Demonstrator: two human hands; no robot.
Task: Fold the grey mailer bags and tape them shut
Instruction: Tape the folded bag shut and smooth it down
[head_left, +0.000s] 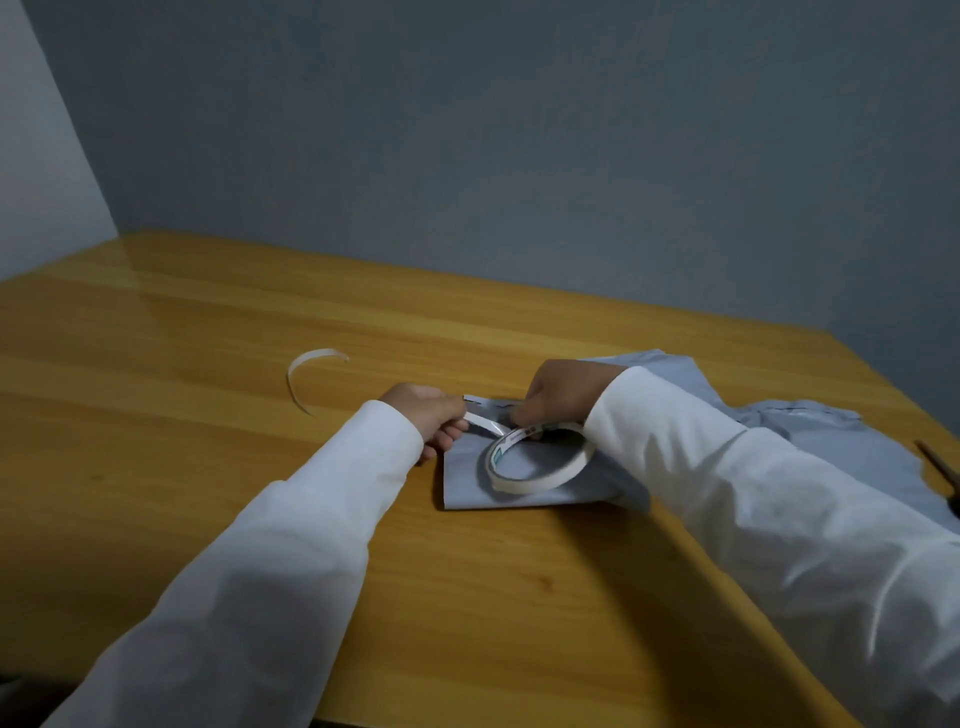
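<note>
A folded grey mailer bag lies flat on the wooden table in front of me. A white tape roll sits on top of it. My left hand pinches the free end of the tape, drawn out a short way from the roll. My right hand grips the far rim of the roll and holds it against the bag. More grey mailer bags lie in a loose pile to the right, partly under my right sleeve.
A curled strip of white tape backing lies on the table to the left of my hands. A dark, thin tool pokes in at the right edge. A grey wall stands behind the table.
</note>
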